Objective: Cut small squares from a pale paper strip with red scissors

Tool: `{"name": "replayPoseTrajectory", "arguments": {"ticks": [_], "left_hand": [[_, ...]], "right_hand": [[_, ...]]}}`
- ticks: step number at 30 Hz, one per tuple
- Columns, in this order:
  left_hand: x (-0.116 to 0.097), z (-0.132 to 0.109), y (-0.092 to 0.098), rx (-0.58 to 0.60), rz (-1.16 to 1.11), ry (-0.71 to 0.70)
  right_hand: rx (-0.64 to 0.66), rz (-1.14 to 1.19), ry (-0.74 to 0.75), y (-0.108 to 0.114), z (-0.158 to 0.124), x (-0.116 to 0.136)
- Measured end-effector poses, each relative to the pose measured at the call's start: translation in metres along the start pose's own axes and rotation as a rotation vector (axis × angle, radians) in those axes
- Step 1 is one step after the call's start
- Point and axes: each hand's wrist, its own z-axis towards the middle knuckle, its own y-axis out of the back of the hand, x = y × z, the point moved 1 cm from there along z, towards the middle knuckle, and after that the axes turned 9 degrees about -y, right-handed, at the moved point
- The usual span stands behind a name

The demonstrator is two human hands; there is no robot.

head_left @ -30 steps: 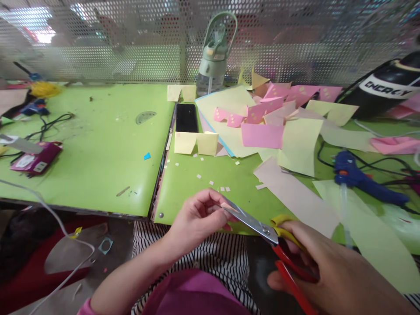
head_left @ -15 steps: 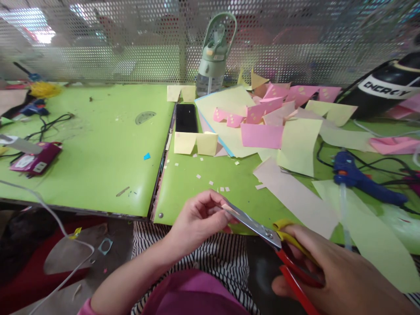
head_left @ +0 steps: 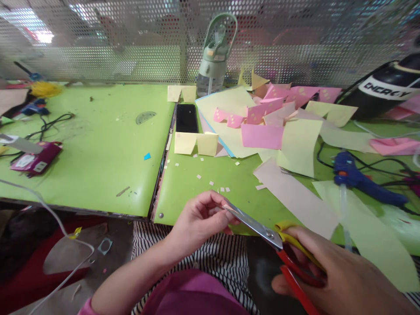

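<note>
My left hand (head_left: 197, 221) pinches a tiny pinkish scrap of paper (head_left: 227, 206) between thumb and fingers, just off the near edge of the green table (head_left: 98, 153). My right hand (head_left: 331, 271) is wrapped round the red and yellow handles of a pair of scissors (head_left: 262, 229). The steel blades point left and their tip meets the scrap. Several tiny cut squares (head_left: 210, 181) lie on the table just beyond my left hand.
Pink, yellow and pale green paper sheets (head_left: 278, 127) are heaped at the right. A blue glue gun (head_left: 357, 179) with cables lies further right. A black phone (head_left: 186, 117), a green water bottle (head_left: 215, 52) and a mesh screen stand behind. A magenta box (head_left: 36, 158) sits left.
The scissors and my right hand have slid slightly down and to the right. The blades stay at the scrap in my left hand, which has hardly moved.
</note>
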Motion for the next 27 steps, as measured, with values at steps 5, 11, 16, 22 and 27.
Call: {"name": "replayPoseTrajectory", "arguments": {"ticks": [5,11,16,22,27], "left_hand": [[-0.001,0.001,-0.001,0.004,0.013,0.005],[0.001,0.0,0.001,0.0,0.026,0.015],[0.003,-0.001,0.002,0.021,0.004,0.007],[0.0,0.0,0.0,0.009,0.045,0.02],[-0.001,0.0,-0.001,-0.016,0.067,0.001]], "right_hand": [[-0.021,-0.044,-0.004,0.0,0.002,-0.005],[-0.01,-0.07,0.077,-0.004,0.006,-0.02],[0.0,-0.055,0.055,-0.004,0.004,-0.018],[0.007,-0.005,0.041,-0.005,0.004,-0.02],[-0.098,-0.007,0.037,-0.001,0.003,-0.017]]}}
